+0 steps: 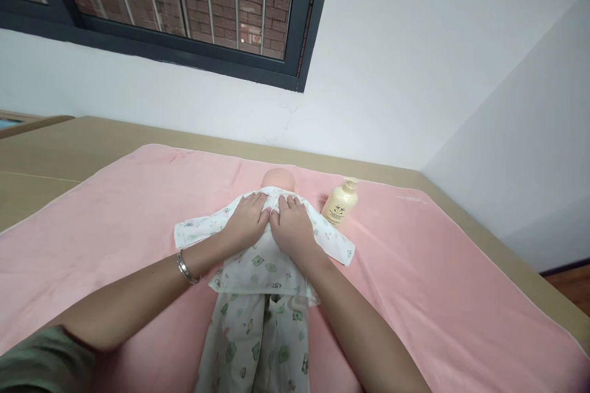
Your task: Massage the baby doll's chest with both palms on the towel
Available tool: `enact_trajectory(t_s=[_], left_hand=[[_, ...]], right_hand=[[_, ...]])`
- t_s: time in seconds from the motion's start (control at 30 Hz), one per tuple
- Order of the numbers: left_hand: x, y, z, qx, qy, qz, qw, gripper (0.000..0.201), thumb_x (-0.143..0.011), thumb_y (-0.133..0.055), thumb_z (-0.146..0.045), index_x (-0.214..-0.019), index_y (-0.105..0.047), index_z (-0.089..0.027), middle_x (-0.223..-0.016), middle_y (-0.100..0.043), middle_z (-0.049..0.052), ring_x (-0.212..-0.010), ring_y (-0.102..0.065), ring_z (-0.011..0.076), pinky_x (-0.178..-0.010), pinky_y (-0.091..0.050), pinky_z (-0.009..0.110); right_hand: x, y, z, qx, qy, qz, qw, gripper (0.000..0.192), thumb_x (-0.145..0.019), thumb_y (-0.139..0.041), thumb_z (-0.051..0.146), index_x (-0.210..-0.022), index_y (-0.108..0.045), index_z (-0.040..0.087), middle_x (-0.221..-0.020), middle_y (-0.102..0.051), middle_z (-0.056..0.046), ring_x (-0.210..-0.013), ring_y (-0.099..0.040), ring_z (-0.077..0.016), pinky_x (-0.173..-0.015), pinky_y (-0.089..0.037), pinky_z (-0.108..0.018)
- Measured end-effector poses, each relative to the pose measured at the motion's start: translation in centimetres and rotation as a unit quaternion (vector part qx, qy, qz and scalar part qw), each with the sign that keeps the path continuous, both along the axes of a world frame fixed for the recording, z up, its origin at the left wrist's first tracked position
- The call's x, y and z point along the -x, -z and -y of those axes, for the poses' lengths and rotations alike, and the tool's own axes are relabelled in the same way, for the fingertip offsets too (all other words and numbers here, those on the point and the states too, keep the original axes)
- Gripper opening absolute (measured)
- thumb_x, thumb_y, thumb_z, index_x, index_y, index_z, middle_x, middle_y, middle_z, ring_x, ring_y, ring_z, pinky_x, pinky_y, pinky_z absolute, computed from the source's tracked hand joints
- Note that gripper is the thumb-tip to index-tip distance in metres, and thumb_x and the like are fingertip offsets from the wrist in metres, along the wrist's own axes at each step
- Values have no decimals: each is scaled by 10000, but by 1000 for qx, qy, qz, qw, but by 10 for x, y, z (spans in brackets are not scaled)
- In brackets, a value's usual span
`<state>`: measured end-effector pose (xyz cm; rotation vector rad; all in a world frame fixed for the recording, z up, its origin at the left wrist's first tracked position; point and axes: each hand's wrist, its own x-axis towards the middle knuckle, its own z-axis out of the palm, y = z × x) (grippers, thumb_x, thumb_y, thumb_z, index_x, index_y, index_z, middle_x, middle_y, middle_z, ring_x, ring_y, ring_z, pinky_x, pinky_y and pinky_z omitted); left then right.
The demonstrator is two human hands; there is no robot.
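Note:
A baby doll [279, 178] lies on its back, only the top of its bald head showing beyond the collar. It wears a white long-sleeved top [265, 267] with small green prints and matching trousers [258, 344]; the sleeves spread out to both sides. My left hand [246, 219] rests flat on the left of the top's chest, fingers stretched towards the head. On the right of the chest lies my right hand [294, 227], also flat. My thumbs nearly meet at the middle. A cream pump bottle [340, 202] stands beyond the right sleeve.
A pink blanket [405, 270] covers most of the wooden table [106, 135] under the doll. White wall [378, 61] rises behind the far edge, with a dark-framed barred window [184, 49] at upper left. A silver bracelet [185, 267] circles my left wrist.

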<state>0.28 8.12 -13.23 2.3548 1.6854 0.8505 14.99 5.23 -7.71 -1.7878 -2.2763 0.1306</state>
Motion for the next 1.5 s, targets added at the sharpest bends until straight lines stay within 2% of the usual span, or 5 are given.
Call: enact_trajectory(t_s=[0.2,0.47,0.7,1.07,1.5], left_hand=[[1,2,-1,-8,-1,-9,1000,519,-1016,-289,-335,-1397,-555,-103,-1470,-592,195,-1412,-501,328,-1208,-356,557],[0,1,1,-6,2,-10,1000,544,-1029,-228,-353,-1378,-564,-106,-1462,-597,190,-1405,-504,324,-1212,-348,548],[1,-2,1,-7,9,-5,1000,548,-1026,-237,-361,-1351,-579,-82,-1438,-608,211,-1381,-522,336,-1195,-373,547],[0,-1,0,-18,8,-12,1000,530,-1010,-276,-331,-1341,-577,-47,-1426,-614,222,-1365,-538,338,-1189,-392,527],[0,2,0,-40,2,-26,999,480,-1003,-320,-287,-1335,-584,-63,-1401,-628,214,-1351,-549,320,-1181,-409,505]], right_hand=[[-1,3,0,-10,-4,12,1000,602,-1059,-380,352,-1568,-396,32,-1562,-439,-252,-1478,-372,-371,-1223,-265,-533],[-9,-7,-1,23,-48,23,998,624,-1063,-352,367,-1575,-367,10,-1576,-420,-254,-1501,-349,-367,-1237,-258,-499],[-14,-10,-2,59,-63,13,996,737,-1071,-335,534,-1601,-319,23,-1626,-329,-258,-1543,-276,-371,-1246,-237,-501],[-21,-6,-11,57,-99,18,993,680,-1112,-274,514,-1592,-339,37,-1612,-363,-251,-1534,-298,-344,-1238,-244,-519],[-20,-6,-9,37,-88,48,994,613,-1127,-268,459,-1573,-377,54,-1587,-406,-237,-1497,-349,-335,-1224,-285,-516]])
